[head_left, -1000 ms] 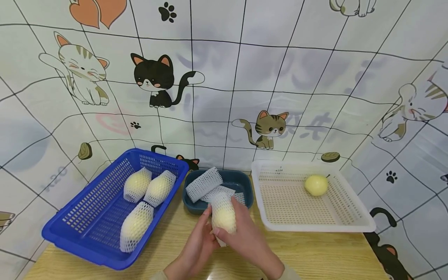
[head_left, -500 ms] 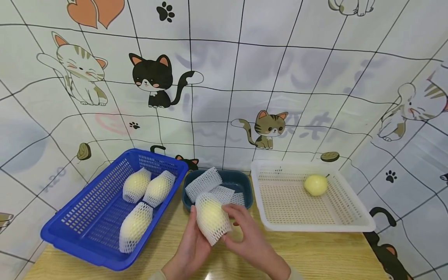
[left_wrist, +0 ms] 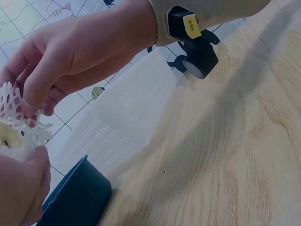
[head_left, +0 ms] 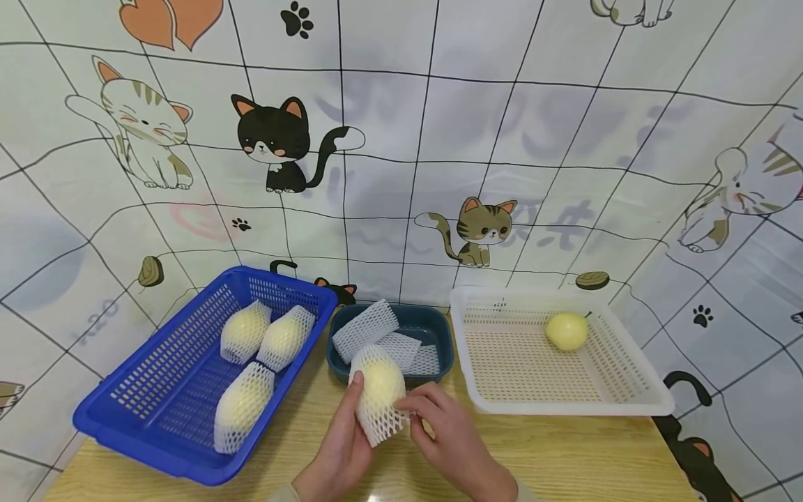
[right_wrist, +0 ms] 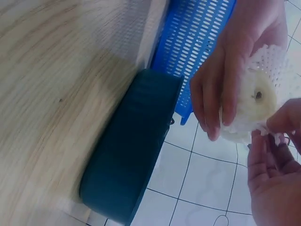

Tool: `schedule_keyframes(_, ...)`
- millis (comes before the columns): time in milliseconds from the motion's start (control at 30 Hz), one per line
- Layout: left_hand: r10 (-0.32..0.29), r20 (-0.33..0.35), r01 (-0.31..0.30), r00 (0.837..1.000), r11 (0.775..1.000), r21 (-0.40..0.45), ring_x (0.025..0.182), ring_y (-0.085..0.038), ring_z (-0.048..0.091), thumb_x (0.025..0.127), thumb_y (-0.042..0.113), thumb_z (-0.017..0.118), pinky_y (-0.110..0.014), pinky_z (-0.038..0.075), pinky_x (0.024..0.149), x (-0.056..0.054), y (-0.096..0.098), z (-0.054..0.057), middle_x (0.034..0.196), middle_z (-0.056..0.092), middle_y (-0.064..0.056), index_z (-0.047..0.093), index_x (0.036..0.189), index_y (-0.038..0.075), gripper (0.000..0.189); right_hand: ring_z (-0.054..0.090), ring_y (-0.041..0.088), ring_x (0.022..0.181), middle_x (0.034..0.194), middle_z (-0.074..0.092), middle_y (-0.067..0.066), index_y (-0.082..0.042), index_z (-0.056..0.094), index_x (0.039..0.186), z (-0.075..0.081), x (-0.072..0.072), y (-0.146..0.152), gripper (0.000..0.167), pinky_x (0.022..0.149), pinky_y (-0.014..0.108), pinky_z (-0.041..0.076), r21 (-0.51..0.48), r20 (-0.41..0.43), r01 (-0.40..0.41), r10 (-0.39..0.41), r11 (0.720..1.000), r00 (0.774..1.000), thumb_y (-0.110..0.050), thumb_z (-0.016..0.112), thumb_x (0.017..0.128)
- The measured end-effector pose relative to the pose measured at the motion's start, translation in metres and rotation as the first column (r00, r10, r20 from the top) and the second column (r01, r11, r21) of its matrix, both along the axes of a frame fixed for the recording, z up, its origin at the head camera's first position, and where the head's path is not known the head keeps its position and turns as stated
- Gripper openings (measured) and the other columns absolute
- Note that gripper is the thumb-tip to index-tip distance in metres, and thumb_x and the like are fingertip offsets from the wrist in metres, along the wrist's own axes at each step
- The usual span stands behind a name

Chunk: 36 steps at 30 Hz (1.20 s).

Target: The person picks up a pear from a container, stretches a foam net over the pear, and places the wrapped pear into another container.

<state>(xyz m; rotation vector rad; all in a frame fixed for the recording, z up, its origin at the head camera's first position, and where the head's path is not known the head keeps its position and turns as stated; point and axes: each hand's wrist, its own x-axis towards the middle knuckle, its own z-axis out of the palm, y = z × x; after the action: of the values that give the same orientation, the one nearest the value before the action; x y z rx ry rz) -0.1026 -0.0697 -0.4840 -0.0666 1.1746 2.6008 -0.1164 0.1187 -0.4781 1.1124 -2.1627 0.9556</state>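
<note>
In the head view my left hand [head_left: 341,439] holds a pale yellow pear [head_left: 381,380] from the left and below, above the table's front part. Around the pear is a white foam net [head_left: 381,424], its open end toward me. The fingertips of my right hand [head_left: 448,436] pinch that net's edge on the right side. Both wrist views show the pear's bare end: a dark spot marks the pear [right_wrist: 265,96] in the right wrist view, and net strands stretch beside the pear [left_wrist: 8,136] in the left one.
A blue basket [head_left: 157,467] at left holds 3 netted pears [head_left: 246,331]. Behind my hands stands a dark teal bin [head_left: 339,369] with several foam nets [head_left: 366,330]. One bare pear [head_left: 567,332] lies in the white basket [head_left: 564,408] at right.
The netted pear has turned and tilted in my left hand, its net end now toward me. My right hand has gone from gripping the pear's side to pinching the net's edge.
</note>
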Motion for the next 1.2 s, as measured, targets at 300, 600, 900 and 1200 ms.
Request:
schedule_keyframes(300,0.091,-0.018,-0.092,0.996,0.993,-0.071,0.128,-0.014,0.049,0.108,0.047,0.05,-0.03,0.044,0.105,0.001,0.0,-0.003,0.149,0.041,-0.008,0.006,0.163,0.016,0.076,0.057,0.018,0.118,0.129,0.059,0.001,-0.019,0.068,0.124,-0.002,0.003,0.01,0.048,0.098,0.031,0.05,-0.056,0.22,-0.01,0.022,0.998,0.975,0.002,0.071,0.08)
schedule_keyframes(600,0.157,-0.086,-0.173,0.984,0.956,-0.238,0.118,-0.016,0.056,0.109,0.039,0.051,-0.03,0.05,0.098,0.012,-0.012,0.011,0.136,0.05,-0.009,0.012,0.161,0.013,0.07,0.055,0.024,0.128,0.141,0.055,0.001,-0.025,0.067,0.13,0.013,0.003,0.028,0.054,0.099,0.031,0.048,-0.136,0.221,0.126,-0.094,0.983,0.971,0.002,0.072,0.083)
schedule_keyframes(900,0.22,-0.217,-0.297,0.951,0.848,-0.439,0.107,-0.021,0.062,0.103,0.015,0.061,-0.035,0.056,0.088,0.038,-0.047,0.046,0.129,0.052,-0.014,0.026,0.157,0.009,0.065,0.053,0.022,0.129,0.14,0.057,0.006,-0.021,0.067,0.128,0.015,0.001,0.041,0.053,0.106,0.021,0.039,-0.158,0.198,0.133,-0.1,0.979,0.975,0.004,0.073,0.081)
schedule_keyframes(1200,0.142,-0.347,-0.372,0.927,0.472,-0.799,0.114,-0.037,0.057,0.094,0.024,0.074,-0.043,0.055,0.081,0.046,-0.104,0.085,0.137,0.051,-0.023,0.032,0.158,0.015,0.078,0.053,0.024,0.13,0.142,0.056,0.004,-0.019,0.067,0.13,0.016,-0.002,0.048,0.054,0.107,0.019,0.038,-0.138,0.193,0.163,-0.135,0.977,0.972,0.005,0.072,0.081)
